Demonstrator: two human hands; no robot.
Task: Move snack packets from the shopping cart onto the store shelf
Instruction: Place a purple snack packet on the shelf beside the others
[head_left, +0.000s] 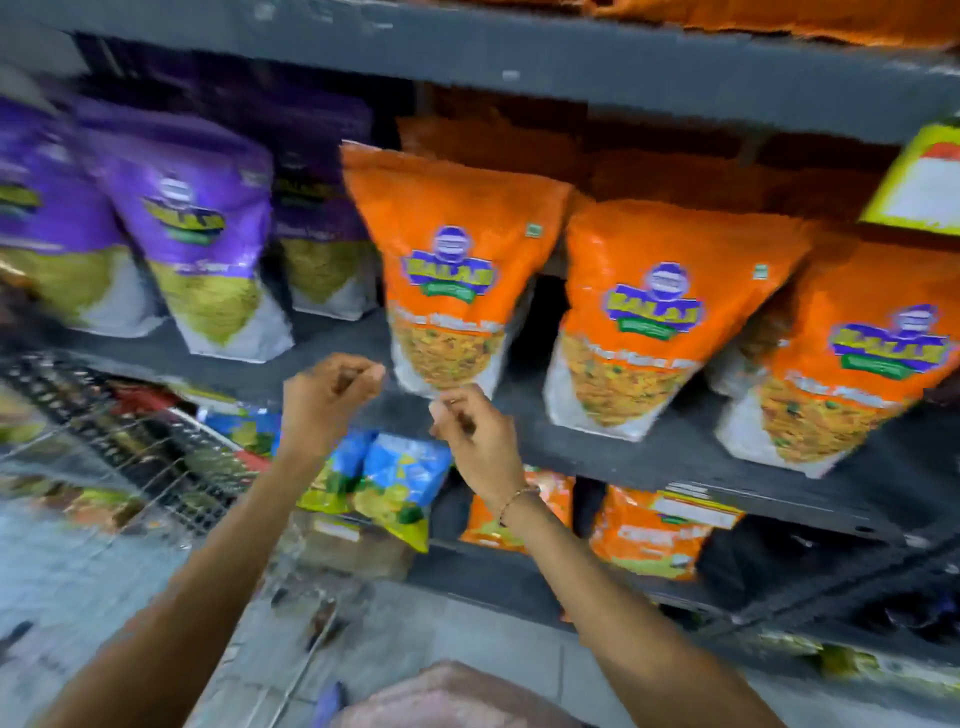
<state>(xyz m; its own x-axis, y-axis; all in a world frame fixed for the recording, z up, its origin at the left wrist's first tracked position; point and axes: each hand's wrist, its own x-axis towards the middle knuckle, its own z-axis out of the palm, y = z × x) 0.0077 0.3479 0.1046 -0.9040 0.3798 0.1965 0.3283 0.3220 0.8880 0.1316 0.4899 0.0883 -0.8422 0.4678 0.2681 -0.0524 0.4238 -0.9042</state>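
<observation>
The leftmost orange snack packet (452, 270) stands on the grey store shelf (649, 447), leaning back, its lower edge right at the shelf's front lip. Two more orange packets (670, 317) stand to its right; purple packets (197, 228) stand to its left.

Right hand (475, 431): fingers curled loosely, just below the packet's bottom edge; whether the fingertips touch it cannot be told through the motion blur. Left hand (327, 395): also half-curled, holding nothing, in front of the shelf lip and apart from the packet.

The wire shopping cart (130, 441) is at lower left, contents blurred.

Risks, as judged:
- The packet sits at the lip with little footing; a brush from the right hand could tip it forward off the shelf.
- The dark gap to its right leaves it unsupported on that side; it may slump sideways.
- Pushing it back hard could topple the packets behind.
</observation>
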